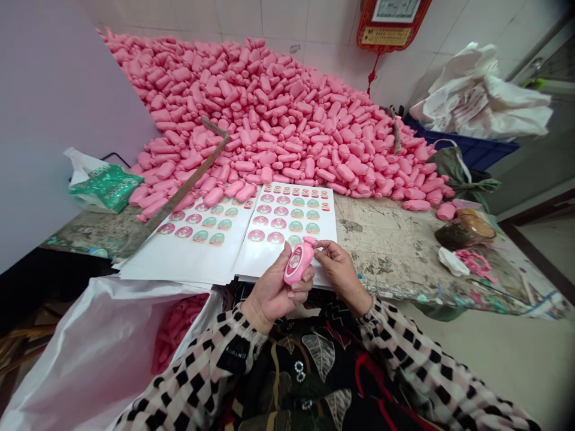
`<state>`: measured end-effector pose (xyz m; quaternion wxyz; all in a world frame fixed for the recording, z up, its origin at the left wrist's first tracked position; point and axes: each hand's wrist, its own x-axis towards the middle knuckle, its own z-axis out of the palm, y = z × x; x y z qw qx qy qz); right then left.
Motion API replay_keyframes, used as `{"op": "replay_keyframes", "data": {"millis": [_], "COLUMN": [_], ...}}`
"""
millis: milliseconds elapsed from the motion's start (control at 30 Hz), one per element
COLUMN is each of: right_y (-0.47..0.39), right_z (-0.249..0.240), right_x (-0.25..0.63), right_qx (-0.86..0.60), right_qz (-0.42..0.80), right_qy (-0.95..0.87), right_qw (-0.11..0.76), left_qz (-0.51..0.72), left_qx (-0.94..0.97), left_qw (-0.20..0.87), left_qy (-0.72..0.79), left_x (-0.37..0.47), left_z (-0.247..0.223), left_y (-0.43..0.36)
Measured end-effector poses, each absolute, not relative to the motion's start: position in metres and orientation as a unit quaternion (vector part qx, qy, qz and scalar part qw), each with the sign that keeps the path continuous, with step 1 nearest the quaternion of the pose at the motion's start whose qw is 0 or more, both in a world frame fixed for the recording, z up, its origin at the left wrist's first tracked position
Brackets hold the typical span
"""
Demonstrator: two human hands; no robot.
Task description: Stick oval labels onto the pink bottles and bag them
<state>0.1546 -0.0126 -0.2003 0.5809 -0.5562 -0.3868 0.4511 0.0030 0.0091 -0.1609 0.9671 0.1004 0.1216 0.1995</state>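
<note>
A small pink toy bottle [303,267] is held tilted in my left hand [272,294], with the fingers wrapped round its lower body. Its front carries an oval red-and-white label [294,258]. My right hand [340,272] is closed in a pinch beside the bottle's neck; whatever is between its fingertips is too small to make out. Beneath both hands lies a stack of white sticker sheets [330,230] bearing rows of pink, green and red stickers. A second sheet stack [179,257] lies to its left, partly covered by pink bottles and a wooden stick.
A large heap of pink bottles [269,108] covers the back of the worn table [381,251]. An angled wooden stick [193,173] lies at left, near a green tissue pack [105,185]. An open white sack [90,335] holds pink items below. A blue crate [476,149] stands right.
</note>
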Motion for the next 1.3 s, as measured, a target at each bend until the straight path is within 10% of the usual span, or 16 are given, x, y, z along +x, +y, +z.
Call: {"op": "replay_keyframes", "data": {"millis": [1300], "right_y": [-0.038], "right_z": [-0.171], "right_x": [0.152], "right_qx": [-0.597], "right_qz": [0.29], "right_qy": [-0.565], "right_qw": [0.491], "left_qz": [0.326], "left_qx": [0.099], "left_qw": [0.919], "left_qy": [0.197], "left_x": [0.005], "left_z": [-0.165], "left_y": [0.014]}}
